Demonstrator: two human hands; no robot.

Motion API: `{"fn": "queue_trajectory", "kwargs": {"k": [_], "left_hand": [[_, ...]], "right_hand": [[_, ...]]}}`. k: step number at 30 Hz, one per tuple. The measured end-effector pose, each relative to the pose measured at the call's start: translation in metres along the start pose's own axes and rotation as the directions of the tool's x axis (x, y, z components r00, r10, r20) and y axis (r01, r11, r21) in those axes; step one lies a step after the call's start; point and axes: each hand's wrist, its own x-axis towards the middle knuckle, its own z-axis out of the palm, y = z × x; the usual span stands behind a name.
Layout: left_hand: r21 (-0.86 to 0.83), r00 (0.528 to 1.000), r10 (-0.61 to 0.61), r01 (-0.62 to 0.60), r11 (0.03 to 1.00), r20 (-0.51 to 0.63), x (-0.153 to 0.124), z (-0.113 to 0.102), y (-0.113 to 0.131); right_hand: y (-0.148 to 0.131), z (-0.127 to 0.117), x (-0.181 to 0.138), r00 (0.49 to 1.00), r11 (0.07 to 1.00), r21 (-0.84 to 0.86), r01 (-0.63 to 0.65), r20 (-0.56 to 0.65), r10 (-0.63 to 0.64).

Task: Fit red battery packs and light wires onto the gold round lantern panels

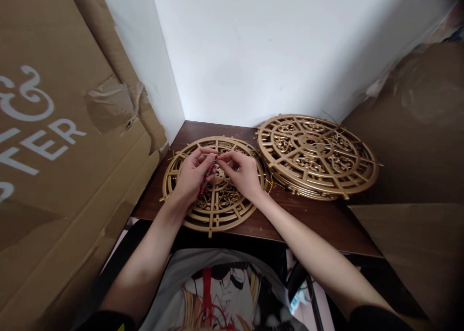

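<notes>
Over the round, gold, seemingly metal openwork disc (220, 178), the left hand (195, 173) clasps a slim red rod (203, 185); the right hand (242, 172) meets its upper end, grip unclear: apparently fine fingertip work, calling for steadiness.

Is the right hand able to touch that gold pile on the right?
Probably yes: the right hand is close to the stack of gold discs, and nothing seems to stand between them. It is busy beside the left hand, though.
</notes>
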Motion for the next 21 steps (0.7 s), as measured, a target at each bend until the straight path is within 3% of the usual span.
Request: {"fn": "queue_trajectory", "kwargs": {"k": [4, 9, 17, 21], "left_hand": [[-0.048, 1.0, -0.024, 0.025, 0.999, 0.004, 0.001, 0.001, 0.002], [-0.266, 0.992, -0.126, 0.125, 0.956, 0.013, 0.005, 0.001, 0.007], [-0.553, 0.932, -0.362, 0.3, 0.777, -0.004, 0.008, 0.008, 0.016], [-0.651, 0.921, -0.388, 0.289, 0.701, -0.009, 0.01, 0.006, 0.016]], "right_hand": [[-0.004, -0.001, 0.0, 0.996, 0.996, -0.044, 0.078, -0.027, -0.079], [-0.008, -0.002, 0.0, 0.987, 0.99, -0.08, 0.117, -0.099, -0.125], [-0.011, 0.0, -0.004, 0.988, 0.994, 0.102, 0.038, 0.145, -0.052], [-0.012, -0.001, -0.006, 0.963, 0.986, 0.102, 0.131, 0.224, -0.151]]}}
